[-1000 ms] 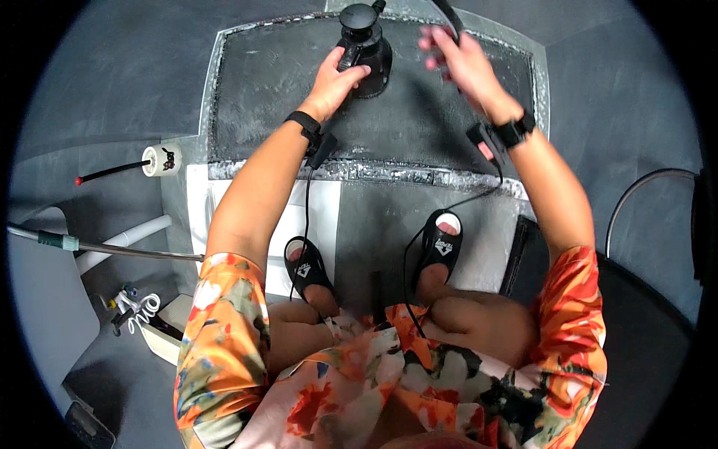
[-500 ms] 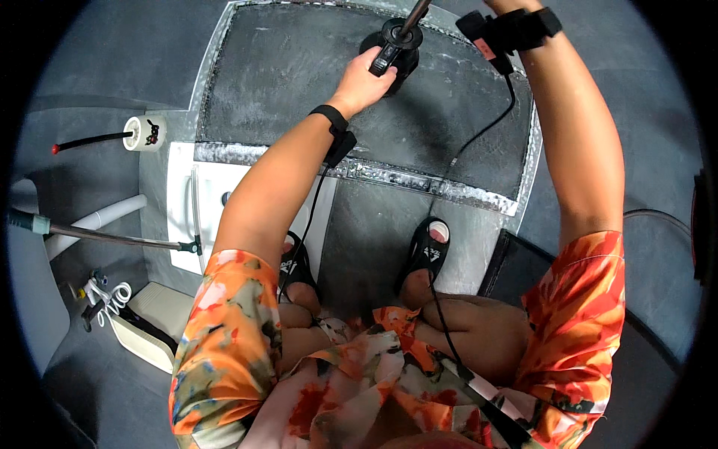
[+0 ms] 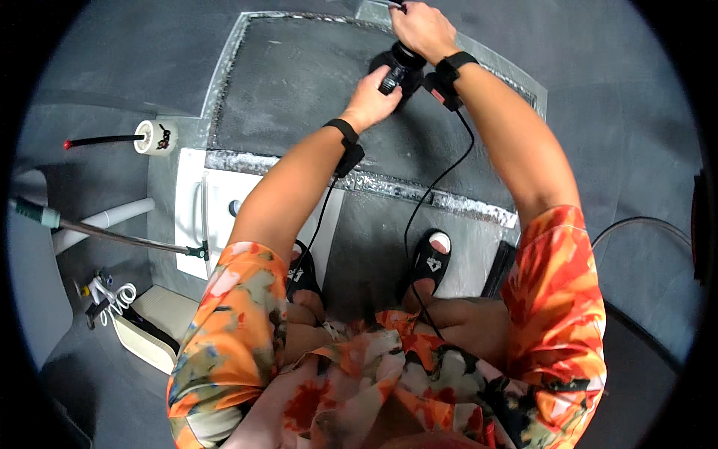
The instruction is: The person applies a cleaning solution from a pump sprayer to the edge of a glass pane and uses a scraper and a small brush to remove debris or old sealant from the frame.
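Note:
A black bottle-like device (image 3: 404, 73) with a round top stands on the wet, streaked grey panel (image 3: 284, 90) in the upper middle. My left hand (image 3: 372, 102) is closed round its side handle. My right hand (image 3: 422, 31) is just above the top, fingers wrapped round a dark shaft (image 3: 396, 6) that is mostly hidden by the hand. Each wrist has a black strap with a small box and cable. My sandaled feet are below the panel.
At left are a white cup-like item (image 3: 155, 138) with a black rod, a metal pole (image 3: 127, 236), a white pipe (image 3: 105, 218), a coiled white hose (image 3: 117, 299) and a cream tray (image 3: 161, 325). A white board (image 3: 191, 194) lies by my feet. A curved hose (image 3: 643, 220) is at right.
My left hand and the device have moved right. My right hand, partly open a second ago, has come in over the device's top and is now closed on the shaft.

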### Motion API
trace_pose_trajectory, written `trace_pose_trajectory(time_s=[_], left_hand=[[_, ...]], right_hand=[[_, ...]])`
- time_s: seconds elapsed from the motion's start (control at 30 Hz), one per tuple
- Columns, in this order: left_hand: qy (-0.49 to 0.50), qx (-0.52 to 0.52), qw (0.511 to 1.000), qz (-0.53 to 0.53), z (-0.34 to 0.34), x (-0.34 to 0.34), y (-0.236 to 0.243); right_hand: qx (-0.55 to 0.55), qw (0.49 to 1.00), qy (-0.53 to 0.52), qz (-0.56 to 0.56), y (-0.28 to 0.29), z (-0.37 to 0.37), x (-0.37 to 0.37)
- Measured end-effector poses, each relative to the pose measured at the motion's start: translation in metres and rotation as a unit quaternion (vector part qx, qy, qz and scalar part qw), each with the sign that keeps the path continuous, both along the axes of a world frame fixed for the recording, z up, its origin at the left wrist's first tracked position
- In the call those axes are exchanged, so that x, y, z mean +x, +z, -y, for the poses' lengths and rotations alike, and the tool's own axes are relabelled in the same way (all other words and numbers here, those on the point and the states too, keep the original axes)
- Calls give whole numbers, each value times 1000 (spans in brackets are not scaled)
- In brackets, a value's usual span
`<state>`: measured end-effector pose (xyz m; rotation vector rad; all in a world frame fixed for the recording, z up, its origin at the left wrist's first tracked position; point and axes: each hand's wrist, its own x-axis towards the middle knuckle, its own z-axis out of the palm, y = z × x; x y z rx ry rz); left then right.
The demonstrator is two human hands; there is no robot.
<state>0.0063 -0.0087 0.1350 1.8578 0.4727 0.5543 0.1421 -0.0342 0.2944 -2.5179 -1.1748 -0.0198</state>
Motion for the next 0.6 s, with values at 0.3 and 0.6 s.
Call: trace_pose_trajectory(time_s=[0.3,0.6], left_hand=[[-12,-19,999,-28,-7,-15,-5],[-8,-50,999,-21,3,-5,-1]], right_hand=[[-20,996,45,69,150,-6,-25],[-42,998,-48,-3,-23,-10,8]])
